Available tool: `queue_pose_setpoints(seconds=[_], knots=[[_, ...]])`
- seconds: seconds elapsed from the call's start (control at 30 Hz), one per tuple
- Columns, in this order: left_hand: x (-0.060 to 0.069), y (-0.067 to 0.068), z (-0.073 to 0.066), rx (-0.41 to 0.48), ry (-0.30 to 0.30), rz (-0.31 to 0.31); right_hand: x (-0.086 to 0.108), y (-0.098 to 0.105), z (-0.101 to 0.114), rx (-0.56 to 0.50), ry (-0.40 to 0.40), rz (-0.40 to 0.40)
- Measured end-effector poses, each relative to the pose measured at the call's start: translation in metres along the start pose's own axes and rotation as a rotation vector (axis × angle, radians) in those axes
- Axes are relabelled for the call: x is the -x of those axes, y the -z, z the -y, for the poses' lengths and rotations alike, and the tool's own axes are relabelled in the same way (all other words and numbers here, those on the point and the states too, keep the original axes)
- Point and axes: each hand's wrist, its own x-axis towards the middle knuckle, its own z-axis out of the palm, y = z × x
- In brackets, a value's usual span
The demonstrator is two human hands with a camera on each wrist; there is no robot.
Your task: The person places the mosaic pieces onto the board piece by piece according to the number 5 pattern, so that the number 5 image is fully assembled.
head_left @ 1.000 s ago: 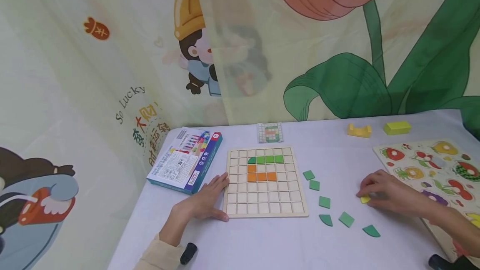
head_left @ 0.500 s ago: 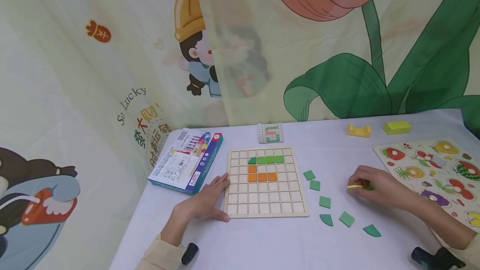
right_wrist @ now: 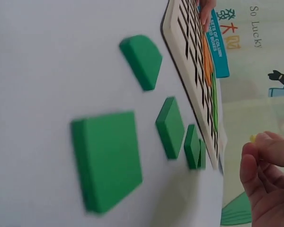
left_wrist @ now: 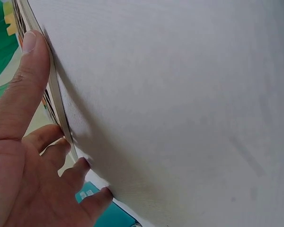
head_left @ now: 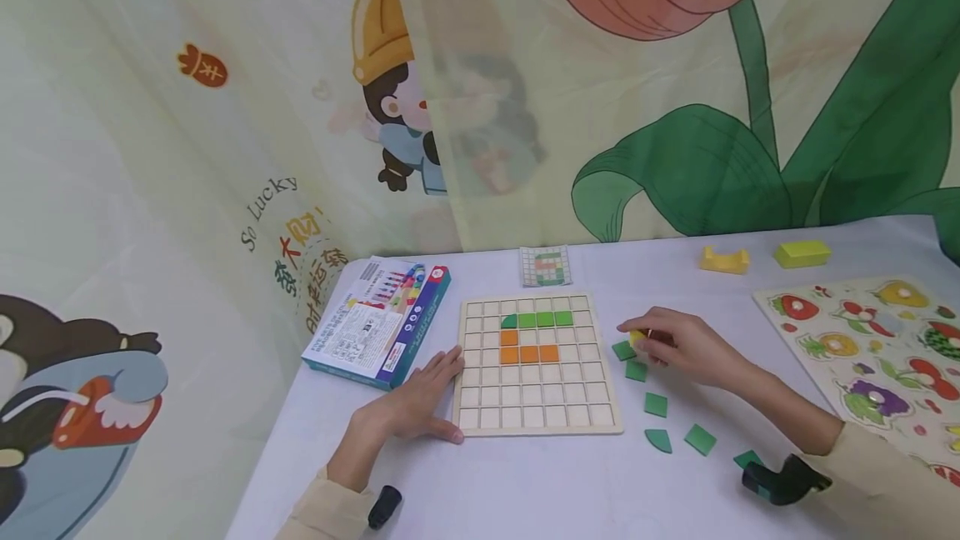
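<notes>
My right hand (head_left: 693, 350) pinches a small yellow tile (head_left: 637, 337) just above the upper green tiles, to the right of the wooden grid board (head_left: 536, 397). Only a sliver of the yellow tile (right_wrist: 252, 138) shows between thumb and fingertips in the right wrist view. Fingers spread, my left hand (head_left: 408, 398) rests against the board's left edge; in the left wrist view its thumb (left_wrist: 26, 90) lies along that edge. On the grid sit a row of green pieces (head_left: 545, 319) and several orange squares (head_left: 528, 354). Loose green squares (head_left: 700, 440) and a green quarter-circle (head_left: 658, 441) lie beside it.
Behind the grid lies a small pattern card (head_left: 545, 266). A boxed set (head_left: 367, 323) stands at the left. To the right are a fruit picture board (head_left: 862, 348), a yellow notched block (head_left: 724, 261) and a yellow rectangular block (head_left: 802, 254).
My right hand has carried the yellow tile leftward from beside the fruit board to above the upper green tiles. My left hand stays at the grid board's edge.
</notes>
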Motion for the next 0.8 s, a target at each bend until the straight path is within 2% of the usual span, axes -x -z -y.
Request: queue_pose_setpoints(seconds=[0.2,0.3,0.47,0.67,0.8], knots=[[-0.001,-0.001,0.0,-0.01,0.004,0.002,-0.017,-0.01,0.011,-0.05,-0.122,0.04],[-0.001,-0.001,0.001,-0.015,0.005,0.0,-0.024,-0.018,0.015,-0.071,-0.146,0.059],[-0.002,-0.001,0.001,-0.011,0.001,-0.002,-0.035,-0.034,0.021,-0.059,-0.123,0.066],[-0.003,-0.001,0.004,-0.011,-0.003,-0.003,-0.045,-0.053,0.023,-0.054,-0.038,0.072],[-0.004,-0.002,0.005,-0.014,-0.01,-0.001,-0.048,-0.062,0.02,-0.039,-0.01,0.08]])
